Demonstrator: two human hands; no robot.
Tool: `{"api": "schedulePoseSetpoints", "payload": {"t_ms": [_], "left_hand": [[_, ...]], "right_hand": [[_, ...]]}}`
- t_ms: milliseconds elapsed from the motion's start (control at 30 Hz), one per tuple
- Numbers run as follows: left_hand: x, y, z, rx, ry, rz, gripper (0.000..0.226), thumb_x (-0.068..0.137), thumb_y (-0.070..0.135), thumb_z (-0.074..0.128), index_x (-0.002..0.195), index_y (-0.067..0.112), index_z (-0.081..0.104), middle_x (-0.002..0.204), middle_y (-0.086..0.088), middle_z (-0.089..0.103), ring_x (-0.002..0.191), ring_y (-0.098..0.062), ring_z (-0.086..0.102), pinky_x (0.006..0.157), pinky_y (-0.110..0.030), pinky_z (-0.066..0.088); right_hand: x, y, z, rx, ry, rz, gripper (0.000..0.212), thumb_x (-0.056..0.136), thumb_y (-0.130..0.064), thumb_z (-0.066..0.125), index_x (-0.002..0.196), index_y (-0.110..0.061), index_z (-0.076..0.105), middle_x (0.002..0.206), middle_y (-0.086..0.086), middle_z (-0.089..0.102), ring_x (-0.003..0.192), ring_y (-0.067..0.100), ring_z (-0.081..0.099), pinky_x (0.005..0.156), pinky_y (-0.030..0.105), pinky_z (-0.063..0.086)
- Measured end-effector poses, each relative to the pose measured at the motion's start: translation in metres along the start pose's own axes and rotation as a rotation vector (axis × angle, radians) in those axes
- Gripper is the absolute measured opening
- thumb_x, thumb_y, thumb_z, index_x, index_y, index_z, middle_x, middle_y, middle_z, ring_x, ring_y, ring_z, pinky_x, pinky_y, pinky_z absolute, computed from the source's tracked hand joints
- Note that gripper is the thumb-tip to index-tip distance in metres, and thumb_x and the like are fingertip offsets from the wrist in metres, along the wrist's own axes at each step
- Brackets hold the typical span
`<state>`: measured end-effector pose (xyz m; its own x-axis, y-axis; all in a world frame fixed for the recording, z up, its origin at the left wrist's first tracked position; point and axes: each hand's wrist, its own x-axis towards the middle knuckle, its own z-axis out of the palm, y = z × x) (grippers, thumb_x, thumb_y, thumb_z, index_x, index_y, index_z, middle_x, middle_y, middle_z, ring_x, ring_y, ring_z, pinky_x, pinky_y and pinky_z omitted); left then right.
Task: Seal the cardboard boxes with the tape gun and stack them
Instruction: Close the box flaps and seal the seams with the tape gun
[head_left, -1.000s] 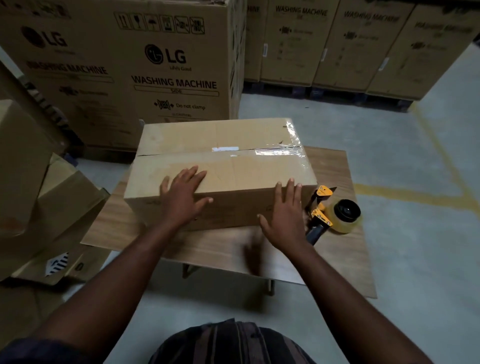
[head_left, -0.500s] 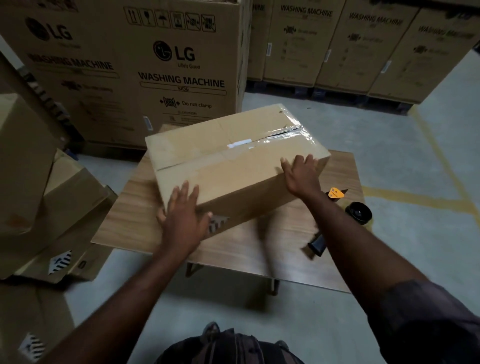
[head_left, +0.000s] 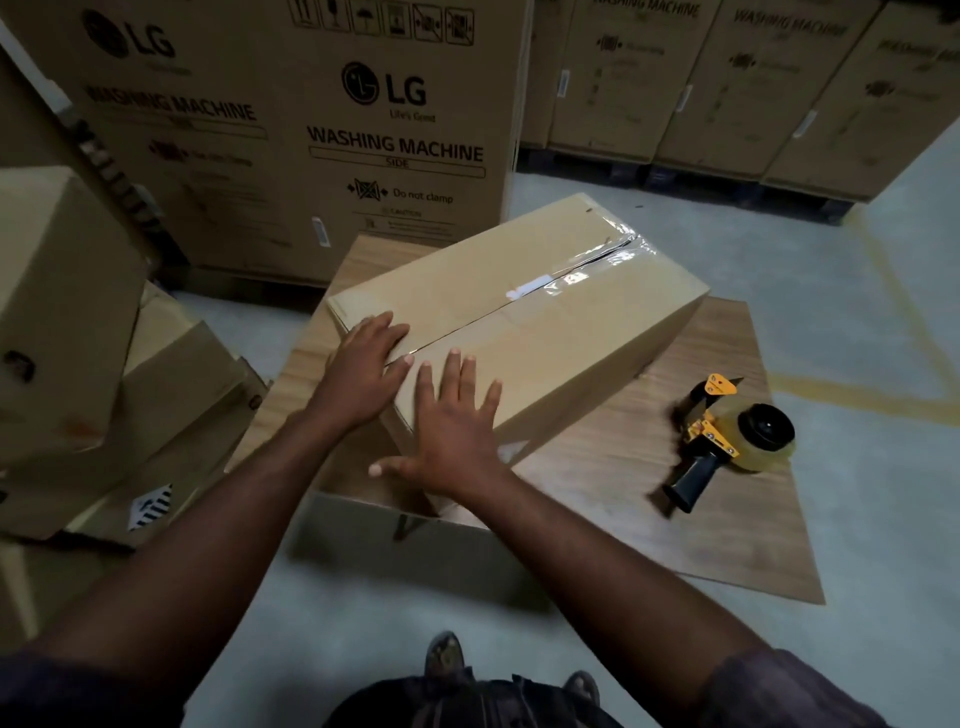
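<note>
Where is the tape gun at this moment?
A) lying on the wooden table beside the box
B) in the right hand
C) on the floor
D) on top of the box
A: the tape gun lies on the wooden table, apart from the box, untouched.

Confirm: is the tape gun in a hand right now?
No, the tape gun lies on the table, while the left hand and right hand rest flat on the box.
</note>
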<state>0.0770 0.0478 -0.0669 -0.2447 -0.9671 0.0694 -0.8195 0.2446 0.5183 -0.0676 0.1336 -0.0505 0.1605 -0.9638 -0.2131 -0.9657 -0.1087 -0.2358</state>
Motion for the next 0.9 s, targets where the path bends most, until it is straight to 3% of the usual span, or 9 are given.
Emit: {"api": "schedulePoseSetpoints", "payload": {"t_ms": [100, 233, 367, 467, 600, 667, 767, 900], "left_hand": [[-0.001, -0.01, 0.009, -0.011, 0.041, 0.031, 0.065, 0.093, 0.057, 0.036, 0.146, 0.022, 0.05, 0.16, -0.005, 0.036, 0.15, -0.027, 0.026, 0.119, -0.046, 0.026], [-0.015, 0.005, 0.025, -0.011, 0.13, 0.015, 0.052, 0.098, 0.049, 0.039, 0.144, 0.027, 0.05, 0.16, 0.001, 0.036, 0.149, -0.022, 0.026, 0.115, -0.055, 0.028], [-0.033, 0.037, 0.042, 0.062, 0.124, 0.024, 0.046, 0.1, 0.048, 0.046, 0.144, 0.034, 0.048, 0.158, 0.007, 0.037, 0.146, -0.021, 0.031, 0.116, -0.066, 0.003], [-0.049, 0.062, 0.057, 0.089, 0.113, 0.116, 0.05, 0.097, 0.051, 0.047, 0.144, 0.033, 0.05, 0.155, 0.007, 0.042, 0.138, -0.021, 0.039, 0.117, -0.067, -0.001], [-0.06, 0.082, 0.074, 0.077, 0.143, 0.121, 0.054, 0.091, 0.053, 0.052, 0.141, 0.031, 0.053, 0.152, 0.009, 0.046, 0.132, -0.022, 0.042, 0.118, -0.066, 0.001], [-0.06, 0.083, 0.077, 0.055, 0.161, 0.098, 0.053, 0.09, 0.052, 0.055, 0.139, 0.033, 0.054, 0.15, 0.01, 0.047, 0.13, -0.023, 0.043, 0.119, -0.064, 0.0], [-0.059, 0.081, 0.076, 0.04, 0.193, 0.095, 0.052, 0.087, 0.052, 0.058, 0.136, 0.034, 0.056, 0.146, 0.012, 0.049, 0.127, -0.022, 0.045, 0.118, -0.063, 0.004], [-0.061, 0.084, 0.076, 0.037, 0.216, 0.089, 0.051, 0.086, 0.051, 0.063, 0.134, 0.035, 0.058, 0.145, 0.013, 0.051, 0.126, -0.019, 0.045, 0.117, -0.063, 0.008]], "right_hand": [[-0.002, 0.003, 0.001, -0.035, 0.044, -0.005, 0.109, 0.09, -0.053, 0.069, 0.163, -0.015, -0.002, 0.168, 0.022, -0.017, 0.155, 0.04, -0.017, 0.121, 0.065, -0.004], [-0.005, 0.044, -0.009, -0.048, 0.039, -0.098, 0.102, 0.09, -0.041, 0.071, 0.164, -0.023, 0.003, 0.17, 0.014, -0.014, 0.157, 0.033, -0.012, 0.125, 0.061, 0.001], [-0.014, 0.122, -0.033, -0.056, -0.04, -0.143, 0.111, 0.082, -0.033, 0.081, 0.163, -0.037, 0.005, 0.171, -0.007, -0.013, 0.157, 0.017, -0.01, 0.123, 0.055, -0.002], [-0.031, 0.162, -0.037, 0.008, -0.011, -0.054, 0.11, 0.079, -0.019, 0.082, 0.16, -0.047, 0.013, 0.17, -0.017, -0.006, 0.157, 0.012, -0.008, 0.123, 0.062, 0.002], [-0.052, 0.168, -0.027, 0.14, 0.086, 0.068, 0.095, 0.081, -0.051, 0.079, 0.157, -0.051, 0.023, 0.17, -0.02, -0.001, 0.157, 0.011, -0.007, 0.119, 0.068, 0.003], [-0.057, 0.163, -0.02, 0.132, 0.145, 0.082, 0.087, 0.086, -0.059, 0.07, 0.159, -0.048, 0.023, 0.171, -0.016, 0.0, 0.158, 0.015, -0.006, 0.117, 0.065, 0.018], [-0.056, 0.164, -0.013, 0.133, 0.224, 0.081, 0.078, 0.092, -0.055, 0.067, 0.158, -0.045, 0.027, 0.171, -0.013, 0.007, 0.158, 0.017, 0.0, 0.114, 0.057, 0.033], [-0.053, 0.179, -0.014, 0.236, 0.225, 0.012, 0.079, 0.088, -0.045, 0.076, 0.156, -0.04, 0.037, 0.17, -0.009, 0.018, 0.158, 0.021, 0.008, 0.119, 0.055, 0.032]]}}
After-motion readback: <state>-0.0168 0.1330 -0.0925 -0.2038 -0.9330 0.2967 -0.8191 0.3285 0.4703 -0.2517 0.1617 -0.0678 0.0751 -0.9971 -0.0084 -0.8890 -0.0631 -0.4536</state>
